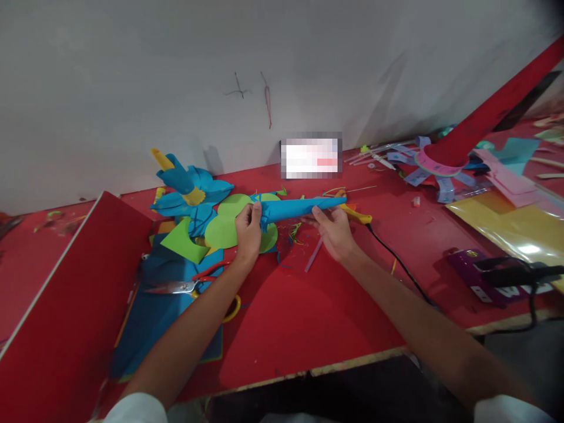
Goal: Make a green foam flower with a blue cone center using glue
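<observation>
A long blue cone [295, 208] lies level above the red table, its narrow tip to the right. My left hand [249, 231] is closed on its wide, ruffled end. Near the narrow end, my right hand [333, 231] has thumb and fingers on the cone. Behind and beside my left hand are rounded green pieces [220, 231]. Further left stands a blue paper flower [189, 188] with a yellow piece at its top. A yellow glue gun [358, 215] with a black cord lies just past my right hand.
Scissors [176, 287] rest on dark blue sheets [154, 329] at the left, beside a red panel [66, 294]. At the right are a red cone [493, 111], a yellow sheet [515, 220] and a purple box [480, 276]. A blurred bright screen [311, 157] leans at the wall.
</observation>
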A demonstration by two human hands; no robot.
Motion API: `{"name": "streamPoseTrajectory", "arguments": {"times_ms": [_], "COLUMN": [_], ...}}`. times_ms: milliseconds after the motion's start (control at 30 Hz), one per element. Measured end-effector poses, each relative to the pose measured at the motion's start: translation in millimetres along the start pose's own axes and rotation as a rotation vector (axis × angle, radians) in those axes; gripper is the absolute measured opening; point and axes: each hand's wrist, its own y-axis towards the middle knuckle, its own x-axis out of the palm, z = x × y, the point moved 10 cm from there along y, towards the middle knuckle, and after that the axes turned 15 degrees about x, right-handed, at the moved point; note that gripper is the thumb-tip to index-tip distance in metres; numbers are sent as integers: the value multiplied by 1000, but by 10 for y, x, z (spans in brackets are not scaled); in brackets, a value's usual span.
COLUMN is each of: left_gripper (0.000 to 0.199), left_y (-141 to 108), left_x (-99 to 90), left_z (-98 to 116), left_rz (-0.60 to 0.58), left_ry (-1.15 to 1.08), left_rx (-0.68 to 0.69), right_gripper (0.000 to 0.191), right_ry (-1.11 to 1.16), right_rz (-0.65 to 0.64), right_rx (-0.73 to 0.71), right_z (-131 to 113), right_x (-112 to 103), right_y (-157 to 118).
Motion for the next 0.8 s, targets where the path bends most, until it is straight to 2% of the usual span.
{"name": "streamPoseTrajectory", "arguments": {"times_ms": [167,333,500,667,800], "left_gripper": [65,62,61,61,65], "left_y": [-34,0,19,23,-16], "left_x": [-16,-36,-11,20,-21], "left_z": [-116,-44,10,44,-62], "left_rz": [57,61,27,-1,89], "left_ry": [-126,-82,-31,-15,-131], "left_rx": [-96,-45,-14,5,-94], "right_gripper": [37,38,44,38,41], "right_ry": [-17,-30,-62,-50,16], "right_rz": [11,-25,3,36,91], "right_rx": [-34,-24,-30,-52,-45], "right_z": [-27,-14,-41,-116,-121], "right_x": [-23,16,19,10,-63], "right_y": [-11,-17,-33,-71,-53]}}
